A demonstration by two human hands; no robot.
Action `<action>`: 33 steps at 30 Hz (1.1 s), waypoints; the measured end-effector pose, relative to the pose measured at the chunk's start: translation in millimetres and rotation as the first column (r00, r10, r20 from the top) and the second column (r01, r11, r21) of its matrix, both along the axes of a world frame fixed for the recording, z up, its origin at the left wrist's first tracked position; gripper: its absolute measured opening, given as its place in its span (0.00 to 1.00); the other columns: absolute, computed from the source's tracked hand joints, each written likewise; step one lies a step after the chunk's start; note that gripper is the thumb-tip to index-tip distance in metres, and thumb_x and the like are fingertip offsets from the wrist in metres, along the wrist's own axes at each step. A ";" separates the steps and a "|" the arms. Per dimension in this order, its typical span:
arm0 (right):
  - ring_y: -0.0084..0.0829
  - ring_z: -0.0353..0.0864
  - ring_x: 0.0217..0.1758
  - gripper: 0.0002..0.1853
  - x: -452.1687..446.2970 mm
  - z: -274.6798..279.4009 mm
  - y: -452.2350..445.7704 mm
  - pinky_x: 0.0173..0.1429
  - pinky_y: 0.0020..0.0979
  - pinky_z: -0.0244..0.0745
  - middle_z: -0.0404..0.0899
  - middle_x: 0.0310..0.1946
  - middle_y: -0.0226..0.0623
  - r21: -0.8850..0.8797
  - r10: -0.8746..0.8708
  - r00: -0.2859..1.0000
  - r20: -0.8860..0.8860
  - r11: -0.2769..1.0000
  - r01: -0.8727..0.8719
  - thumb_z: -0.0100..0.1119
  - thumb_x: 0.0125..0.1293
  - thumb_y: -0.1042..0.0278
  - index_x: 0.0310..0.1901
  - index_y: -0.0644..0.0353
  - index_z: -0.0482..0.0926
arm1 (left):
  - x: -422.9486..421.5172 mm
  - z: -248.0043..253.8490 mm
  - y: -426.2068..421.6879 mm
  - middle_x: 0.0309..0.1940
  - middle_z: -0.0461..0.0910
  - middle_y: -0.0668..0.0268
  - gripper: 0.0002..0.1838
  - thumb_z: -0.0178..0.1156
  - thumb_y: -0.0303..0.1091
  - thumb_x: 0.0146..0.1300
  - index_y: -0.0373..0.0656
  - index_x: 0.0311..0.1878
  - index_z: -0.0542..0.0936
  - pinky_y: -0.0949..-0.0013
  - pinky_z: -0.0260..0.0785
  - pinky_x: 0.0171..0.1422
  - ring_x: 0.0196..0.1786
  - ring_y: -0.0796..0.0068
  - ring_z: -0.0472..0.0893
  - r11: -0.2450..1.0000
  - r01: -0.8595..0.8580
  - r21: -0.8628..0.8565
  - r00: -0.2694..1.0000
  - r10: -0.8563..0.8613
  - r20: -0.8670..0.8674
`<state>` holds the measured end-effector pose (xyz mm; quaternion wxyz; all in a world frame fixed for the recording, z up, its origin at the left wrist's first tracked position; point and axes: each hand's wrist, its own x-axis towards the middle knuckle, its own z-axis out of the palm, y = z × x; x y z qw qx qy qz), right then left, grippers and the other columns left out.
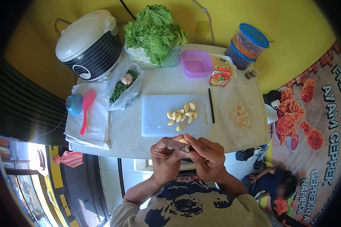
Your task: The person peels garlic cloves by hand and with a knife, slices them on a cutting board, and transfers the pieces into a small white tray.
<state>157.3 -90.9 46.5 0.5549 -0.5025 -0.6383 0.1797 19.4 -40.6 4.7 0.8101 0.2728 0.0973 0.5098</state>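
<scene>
My left hand point(166, 160) is closed around a knife point(175, 145), its blade pointing right at the table's front edge. Against the blade, my right hand point(207, 159) pinches a garlic clove point(183, 140), partly covered by the fingers. Just beyond both hands, several peeled garlic cloves point(179, 115) lie in a loose group on a pale blue cutting board point(153, 113). To the right of the board is a clear plastic bag point(235, 128) with garlic skins point(243, 115) on it.
A rice cooker point(89, 41), lettuce point(153, 36), a bag of green chilies point(119, 89) and a purple container point(197, 63) stand at the back. A pink rice spatula point(87, 109) lies left. Another person point(272, 183) is low at the right.
</scene>
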 end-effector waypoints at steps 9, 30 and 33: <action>0.22 0.70 0.26 0.24 -5.8 -4.0 -3.4 0.31 0.25 0.66 0.77 0.28 0.37 -0.052 -0.017 0.995 -0.102 0.999 0.011 0.60 0.72 0.77 0.69 0.65 0.76 | 11.3 -11.1 -9.2 0.48 0.88 0.53 0.12 0.65 0.14 0.66 0.31 0.52 0.84 0.69 0.80 0.59 0.49 0.73 0.86 0.920 -0.296 0.257 0.923 0.345 -0.170; 0.24 0.72 0.24 0.27 24.3 15.2 -2.1 0.31 0.27 0.67 0.79 0.26 0.38 -0.189 0.161 0.982 -0.094 0.966 -0.177 0.66 0.67 0.79 0.68 0.57 0.79 | -12.2 7.9 17.4 0.47 0.88 0.56 0.18 0.62 0.20 0.71 0.31 0.62 0.80 0.69 0.82 0.48 0.43 0.74 0.86 0.982 0.073 0.174 0.971 -0.030 -0.237; 0.23 0.70 0.22 0.27 24.8 18.3 0.2 0.29 0.27 0.64 0.76 0.24 0.36 -0.172 0.152 0.988 -0.032 0.973 -0.155 0.66 0.66 0.80 0.67 0.56 0.79 | -12.7 12.1 16.9 0.46 0.88 0.56 0.17 0.62 0.21 0.71 0.31 0.62 0.80 0.69 0.82 0.48 0.43 0.74 0.86 0.985 0.081 0.151 0.964 -0.040 -0.262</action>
